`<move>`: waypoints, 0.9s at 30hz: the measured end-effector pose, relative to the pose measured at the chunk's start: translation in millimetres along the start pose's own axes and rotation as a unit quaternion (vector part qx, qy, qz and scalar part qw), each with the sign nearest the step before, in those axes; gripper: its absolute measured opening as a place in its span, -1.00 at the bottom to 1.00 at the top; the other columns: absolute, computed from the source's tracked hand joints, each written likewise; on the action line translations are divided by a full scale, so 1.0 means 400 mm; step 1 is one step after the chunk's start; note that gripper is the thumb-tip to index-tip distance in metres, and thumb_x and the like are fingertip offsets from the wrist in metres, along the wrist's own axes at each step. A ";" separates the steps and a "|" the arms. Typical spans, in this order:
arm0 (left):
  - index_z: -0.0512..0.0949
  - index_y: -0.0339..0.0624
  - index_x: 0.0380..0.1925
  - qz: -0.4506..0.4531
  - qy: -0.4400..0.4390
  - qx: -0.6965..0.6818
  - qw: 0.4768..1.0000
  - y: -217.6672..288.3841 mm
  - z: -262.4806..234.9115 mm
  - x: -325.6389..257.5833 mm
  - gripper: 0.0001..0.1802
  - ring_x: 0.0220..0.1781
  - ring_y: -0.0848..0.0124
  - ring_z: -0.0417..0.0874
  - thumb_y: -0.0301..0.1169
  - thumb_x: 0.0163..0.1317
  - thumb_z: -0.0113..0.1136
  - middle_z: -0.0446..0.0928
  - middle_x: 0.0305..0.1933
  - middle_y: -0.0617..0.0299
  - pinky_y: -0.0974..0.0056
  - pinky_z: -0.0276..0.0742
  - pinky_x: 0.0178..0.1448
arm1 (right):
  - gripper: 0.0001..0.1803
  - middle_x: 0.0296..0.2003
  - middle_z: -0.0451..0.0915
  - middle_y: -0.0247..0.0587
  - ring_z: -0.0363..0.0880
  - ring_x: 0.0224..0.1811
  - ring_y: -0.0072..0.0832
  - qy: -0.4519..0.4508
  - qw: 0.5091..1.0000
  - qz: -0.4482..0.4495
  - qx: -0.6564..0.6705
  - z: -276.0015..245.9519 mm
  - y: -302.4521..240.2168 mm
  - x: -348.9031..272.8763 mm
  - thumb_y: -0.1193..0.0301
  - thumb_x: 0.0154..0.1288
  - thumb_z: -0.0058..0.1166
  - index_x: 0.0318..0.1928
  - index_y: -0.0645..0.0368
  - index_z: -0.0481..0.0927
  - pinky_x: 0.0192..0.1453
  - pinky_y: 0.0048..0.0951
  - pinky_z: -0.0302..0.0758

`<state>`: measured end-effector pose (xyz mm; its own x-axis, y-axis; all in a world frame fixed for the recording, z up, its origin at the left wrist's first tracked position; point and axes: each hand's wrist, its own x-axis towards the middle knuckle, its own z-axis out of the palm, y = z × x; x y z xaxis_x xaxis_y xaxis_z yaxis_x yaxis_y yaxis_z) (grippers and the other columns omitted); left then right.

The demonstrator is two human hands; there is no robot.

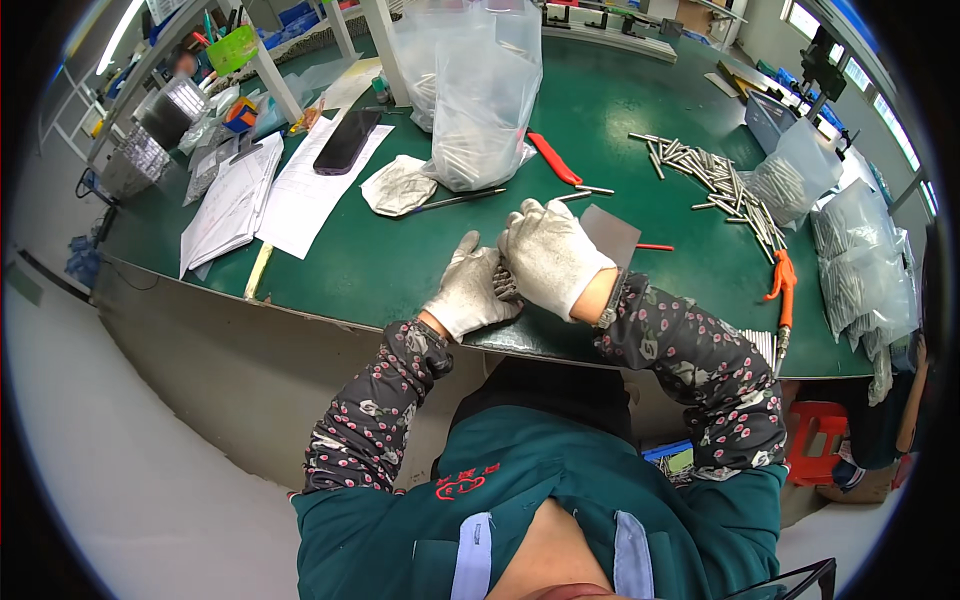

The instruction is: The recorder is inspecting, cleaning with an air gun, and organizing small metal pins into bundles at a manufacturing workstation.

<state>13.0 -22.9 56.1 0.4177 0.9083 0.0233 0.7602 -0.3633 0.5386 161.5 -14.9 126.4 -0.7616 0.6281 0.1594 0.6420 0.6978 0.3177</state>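
The left hand (468, 290) is clamped on grey metal pieces (506, 284), just left of the curled right hand (552, 258). Their long axis and the right grip's hold are unclear.

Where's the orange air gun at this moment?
In the head view, the air gun lies toward the right of the green table, just below the heap of metal pins.

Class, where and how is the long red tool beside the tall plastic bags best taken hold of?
Probably by its middle, with the right hand coming from above and the right, pinching across its width. The red tool is slim and lies flat; the bags stand close on its left, while green tabletop shows on its right.
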 end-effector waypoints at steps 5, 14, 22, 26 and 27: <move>0.47 -0.17 -0.15 -0.021 0.017 0.040 0.999 0.046 -0.034 -0.015 -0.35 0.12 0.14 0.40 -0.09 -0.29 0.38 0.52 -0.15 0.07 0.10 -0.11 0.43 | -0.83 -0.38 0.52 -0.19 0.46 -0.19 -0.31 0.046 0.998 0.034 0.022 0.001 0.009 -0.008 0.31 0.01 0.00 -0.43 0.12 0.55 -0.18 -0.33 0.35; 0.44 -0.20 -0.09 -0.019 0.009 0.002 1.000 0.034 -0.026 -0.011 -0.28 0.14 0.15 0.39 -0.09 -0.31 0.40 0.51 -0.10 0.05 0.12 -0.12 0.44 | -0.78 -0.41 0.54 -0.12 0.47 -0.21 -0.24 0.010 0.986 0.054 0.156 0.002 0.013 -0.003 0.28 -0.03 0.07 -0.43 0.17 0.60 -0.17 -0.26 0.39; 0.40 -0.20 -0.04 0.017 0.069 0.007 0.997 0.031 -0.010 -0.014 -0.23 0.13 0.17 0.40 -0.10 -0.32 0.40 0.51 -0.09 0.07 0.12 -0.14 0.44 | -0.78 -0.40 0.55 -0.12 0.47 -0.22 -0.23 0.012 0.984 0.063 0.167 0.035 0.018 0.000 0.30 0.00 0.05 -0.41 0.17 0.59 -0.17 -0.24 0.38; 0.42 -0.22 -0.08 0.001 0.030 -0.022 0.999 0.030 -0.018 -0.010 -0.24 0.18 0.10 0.34 -0.10 -0.34 0.42 0.50 -0.07 0.04 0.12 -0.12 0.44 | -0.79 -0.38 0.54 -0.13 0.47 -0.21 -0.23 0.018 0.986 0.059 0.154 0.021 0.006 -0.013 0.30 0.02 0.04 -0.39 0.16 0.58 -0.16 -0.23 0.37; 0.42 -0.22 -0.08 0.000 0.030 -0.022 0.999 0.032 -0.021 -0.012 -0.24 0.18 0.10 0.34 -0.10 -0.34 0.42 0.50 -0.07 0.04 0.12 -0.12 0.44 | -0.80 -0.38 0.53 -0.14 0.46 -0.21 -0.24 0.030 0.988 0.066 0.137 0.017 -0.001 -0.015 0.30 0.03 0.04 -0.40 0.15 0.57 -0.16 -0.23 0.36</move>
<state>16.7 -30.2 69.9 0.3860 0.9195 0.0740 0.7370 -0.3556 0.5748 166.6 -16.6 119.0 -0.6687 0.7038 0.2400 0.7292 0.6838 0.0265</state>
